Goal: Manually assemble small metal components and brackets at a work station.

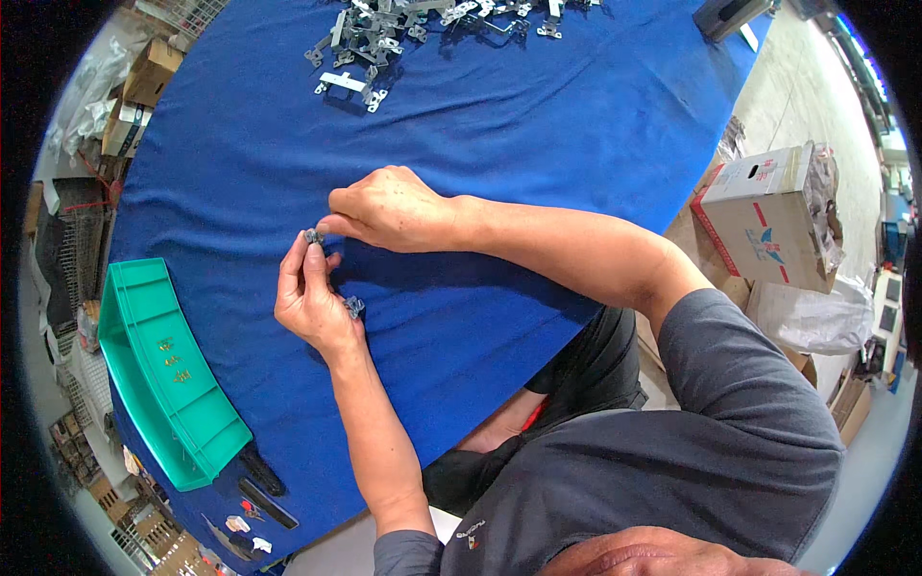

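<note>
My left hand (315,298) is closed around a metal bracket (354,307). One end of the bracket shows beside the base of the palm, and its other end sticks up at the fingertips; the middle is hidden by the hand. My right hand (392,209) is closed in a pinch at that upper end, thumb and forefinger touching or very near the metal. Whatever is between these fingertips is too small and covered to make out. Both hands are above the blue cloth (499,125), left of the middle.
Similar metal brackets (384,38) lie heaped at the far edge. On the left stands a green plastic bin (206,422) with several small brass-coloured screws (171,361). Near it lies a black tool (269,509). A dark box-like object (730,17) sits far right; a carton (768,211) stands beyond the table.
</note>
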The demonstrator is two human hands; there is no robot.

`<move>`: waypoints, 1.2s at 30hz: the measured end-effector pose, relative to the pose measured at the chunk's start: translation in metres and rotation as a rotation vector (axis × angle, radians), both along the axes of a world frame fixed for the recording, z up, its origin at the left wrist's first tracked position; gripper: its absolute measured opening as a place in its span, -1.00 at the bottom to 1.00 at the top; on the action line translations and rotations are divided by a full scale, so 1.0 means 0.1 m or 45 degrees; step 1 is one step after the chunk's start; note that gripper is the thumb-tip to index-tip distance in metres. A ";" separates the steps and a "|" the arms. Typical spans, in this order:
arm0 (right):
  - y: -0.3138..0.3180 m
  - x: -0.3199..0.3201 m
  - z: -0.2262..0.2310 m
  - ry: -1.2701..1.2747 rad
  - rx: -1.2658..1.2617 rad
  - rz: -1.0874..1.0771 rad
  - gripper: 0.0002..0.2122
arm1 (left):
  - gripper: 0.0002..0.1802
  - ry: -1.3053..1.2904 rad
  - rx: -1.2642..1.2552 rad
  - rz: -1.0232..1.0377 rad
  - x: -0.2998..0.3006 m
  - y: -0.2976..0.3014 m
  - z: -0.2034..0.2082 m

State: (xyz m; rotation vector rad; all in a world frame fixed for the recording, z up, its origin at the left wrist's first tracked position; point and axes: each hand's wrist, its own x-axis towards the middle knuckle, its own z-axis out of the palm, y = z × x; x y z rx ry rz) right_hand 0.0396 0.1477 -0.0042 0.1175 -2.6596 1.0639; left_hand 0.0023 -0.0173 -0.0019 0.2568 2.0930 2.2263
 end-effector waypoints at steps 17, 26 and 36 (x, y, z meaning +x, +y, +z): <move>-0.02 0.00 -0.02 0.207 -0.211 -0.052 -0.77 | -0.77 -0.022 0.086 -0.017 -0.03 0.03 -0.04; -0.06 -0.01 -0.07 0.293 -0.237 -0.053 -0.77 | -0.77 -0.038 0.087 -0.030 -0.03 -0.01 -0.05; -0.04 0.02 -0.02 0.357 -0.189 0.008 -0.83 | -0.77 -0.063 0.099 -0.046 -0.03 -0.01 -0.04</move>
